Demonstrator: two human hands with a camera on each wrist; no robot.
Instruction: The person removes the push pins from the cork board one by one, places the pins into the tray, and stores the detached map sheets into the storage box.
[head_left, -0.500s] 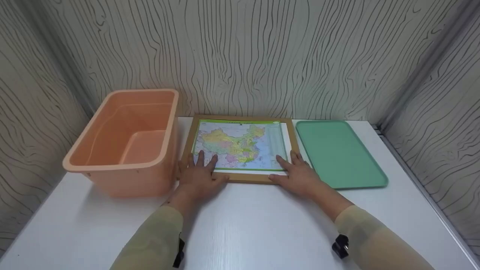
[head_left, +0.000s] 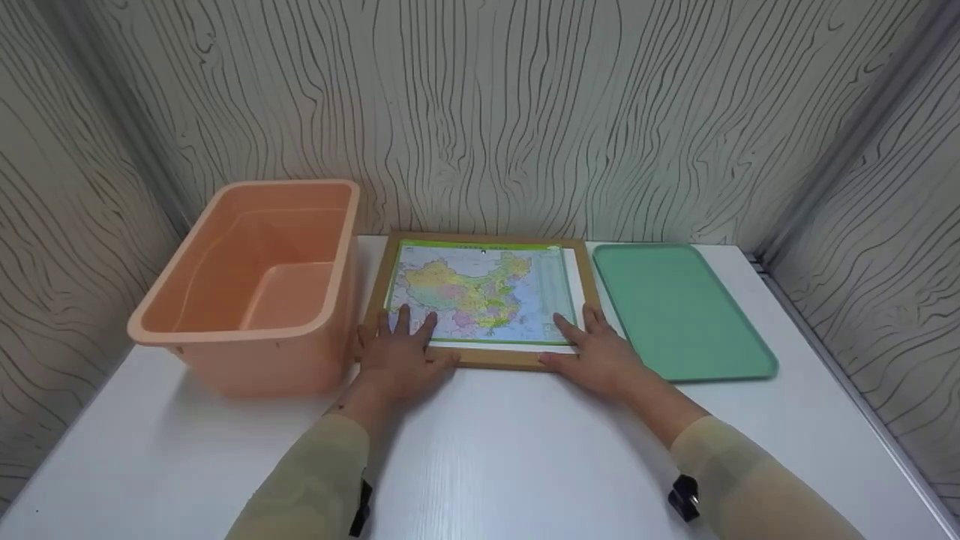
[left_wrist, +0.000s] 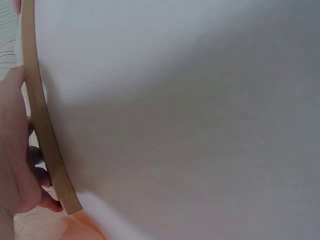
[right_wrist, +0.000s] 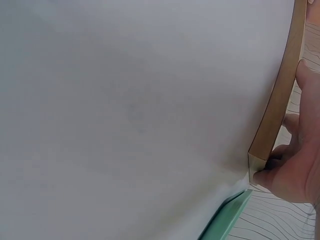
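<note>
both hands, left hand (head_left: 401, 354) and right hand (head_left: 596, 352), lie spread flat on the near corners of the framed map (head_left: 480, 296) between the orange bin (head_left: 255, 330) and the green tray (head_left: 679, 307).

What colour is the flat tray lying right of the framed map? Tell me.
Mint green, plain all over. The tray shows best in the head view.

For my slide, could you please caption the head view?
Both hands rest on a framed map between bin and tray.
</note>
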